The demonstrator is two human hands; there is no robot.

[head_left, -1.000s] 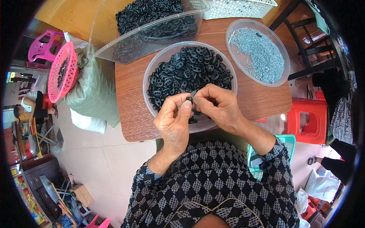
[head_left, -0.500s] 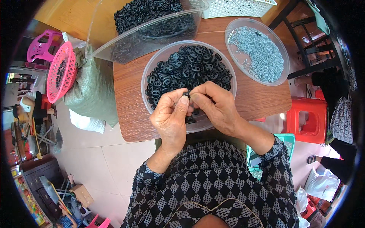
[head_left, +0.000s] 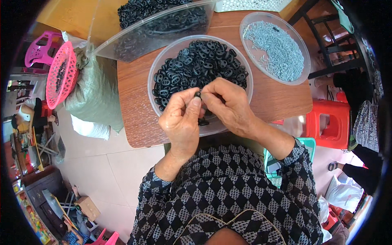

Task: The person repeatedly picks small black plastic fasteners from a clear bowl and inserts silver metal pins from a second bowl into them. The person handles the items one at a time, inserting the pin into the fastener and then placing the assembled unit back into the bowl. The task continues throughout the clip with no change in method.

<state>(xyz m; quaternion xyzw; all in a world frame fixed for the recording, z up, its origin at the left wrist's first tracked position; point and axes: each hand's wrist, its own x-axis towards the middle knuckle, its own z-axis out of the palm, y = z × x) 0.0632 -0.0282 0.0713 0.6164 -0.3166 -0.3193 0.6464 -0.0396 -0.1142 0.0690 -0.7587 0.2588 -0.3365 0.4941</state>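
Between the thumb and forefinger of my left hand (head_left: pixel 179 120) is a small black cord lock (head_left: pixel 197 94). My right hand (head_left: pixel 230 104) is closed in a pinch at the right side of that piece; its fingertips hide what they may hold. Both hands are over the near part of a round clear plastic bowl (head_left: pixel 152 69). Heaped in the bowl are many black two-holed cord lock parts (head_left: pixel 200 61). To the right of it, a clear round dish (head_left: pixel 308 65) carries a spread of small silvery springs (head_left: pixel 281 53), with a dark piece among them.
Beneath these lies a brown wooden table (head_left: pixel 134 114). At the back stand a clear bin (head_left: pixel 143 34) of black parts and a white basket (head_left: pixel 253 5). A pink basket (head_left: pixel 71 77) tops a sack (head_left: pixel 98 94) on the left. Right are a red stool (head_left: pixel 332 122) and a green basket (head_left: pixel 308 149).
The whole view has shifted slightly, with table and bowl now a little higher and further left. My hands remain pinched together, and the cord lock has turned a little between my fingers.
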